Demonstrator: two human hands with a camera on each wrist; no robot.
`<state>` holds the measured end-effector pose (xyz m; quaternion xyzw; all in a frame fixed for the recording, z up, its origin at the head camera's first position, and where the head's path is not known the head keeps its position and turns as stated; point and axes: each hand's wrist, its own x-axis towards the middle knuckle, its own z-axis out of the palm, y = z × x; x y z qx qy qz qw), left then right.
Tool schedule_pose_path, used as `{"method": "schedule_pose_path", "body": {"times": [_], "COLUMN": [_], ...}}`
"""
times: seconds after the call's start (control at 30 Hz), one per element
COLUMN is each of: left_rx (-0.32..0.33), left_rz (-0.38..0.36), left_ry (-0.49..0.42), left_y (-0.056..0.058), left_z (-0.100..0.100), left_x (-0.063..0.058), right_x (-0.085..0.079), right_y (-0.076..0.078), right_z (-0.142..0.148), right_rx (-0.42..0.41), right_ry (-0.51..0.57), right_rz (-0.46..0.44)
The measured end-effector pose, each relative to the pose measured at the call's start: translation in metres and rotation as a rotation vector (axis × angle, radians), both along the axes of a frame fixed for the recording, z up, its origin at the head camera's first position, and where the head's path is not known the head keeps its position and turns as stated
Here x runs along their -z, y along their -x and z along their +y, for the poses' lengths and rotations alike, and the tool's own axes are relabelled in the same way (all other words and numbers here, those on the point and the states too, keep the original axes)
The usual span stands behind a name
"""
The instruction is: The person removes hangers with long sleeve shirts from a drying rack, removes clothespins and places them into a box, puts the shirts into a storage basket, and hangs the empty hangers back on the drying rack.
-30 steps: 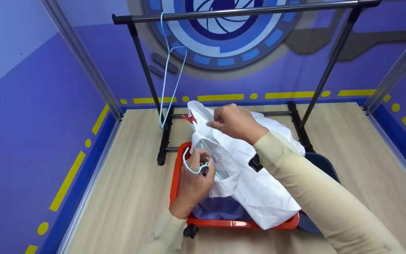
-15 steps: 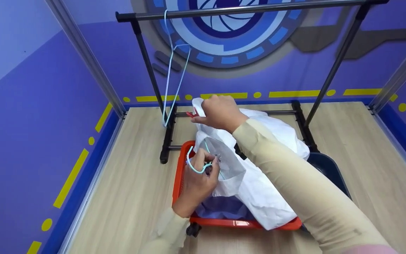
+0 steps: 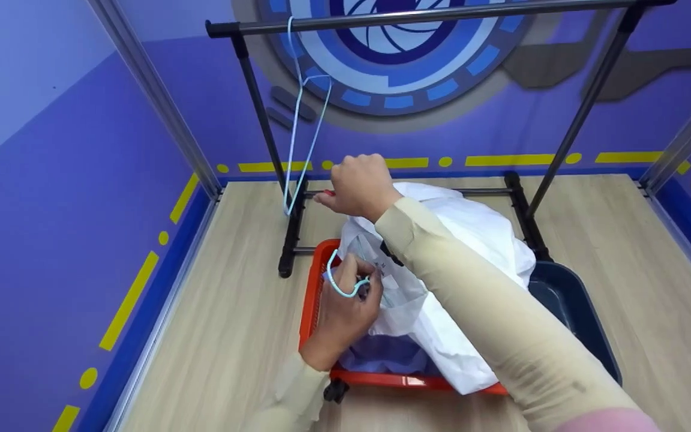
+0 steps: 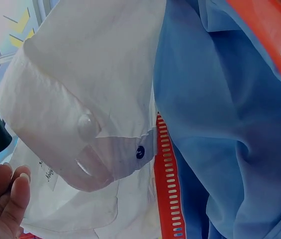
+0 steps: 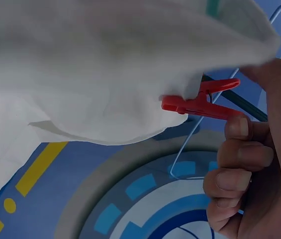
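My left hand (image 3: 345,309) grips a light-green wire clothes hanger (image 3: 342,293) just below its hook; the hanger's lower part disappears inside a white shirt (image 3: 471,231). The shirt lies spread over a red basket (image 3: 381,379), and its button and a label show in the left wrist view. Farther up, my right hand (image 3: 362,187) is at the shirt's far edge, fingers curled. A red clothespin (image 5: 195,105) is clipped on the cloth there. The index fingertip presses one of its handles and the thumb is close by the other, pinching it.
A black clothes rack (image 3: 429,17) stands behind, with another light-blue hanger (image 3: 293,132) hooked at its left end. Blue cloth (image 4: 225,109) lies in the basket. To the right is a dark tub (image 3: 585,312). Painted walls enclose the wooden floor.
My right hand has moved left over the shirt to the clothespin and taken hold of it. My left hand keeps its grip on the hanger. The camera view has shifted slightly.
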<state>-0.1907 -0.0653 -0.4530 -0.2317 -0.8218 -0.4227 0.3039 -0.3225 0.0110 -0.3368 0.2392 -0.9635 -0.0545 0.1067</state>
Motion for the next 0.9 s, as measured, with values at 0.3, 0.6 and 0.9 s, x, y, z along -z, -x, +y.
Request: {"method": "schedule_pose_path", "body": {"times": [0.3, 0.6, 0.9], "left_rx": [0.02, 0.018, 0.017], "left_rz": [-0.006, 0.019, 0.017], "left_ry": [-0.01, -0.019, -0.016], "left_y": [0.0, 0.001, 0.001], "left_z": [0.003, 0.003, 0.002], "left_x": [-0.002, 0.001, 0.001], "right_x": [-0.001, 0.002, 0.002], "right_y": [0.0, 0.001, 0.003], "right_z": [0.004, 0.011, 0.02], "right_rx": [0.017, 0.009, -0.025], "right_ry": [0.029, 0.125, 0.305], "right_rz": [0.014, -0.052, -0.071]}}
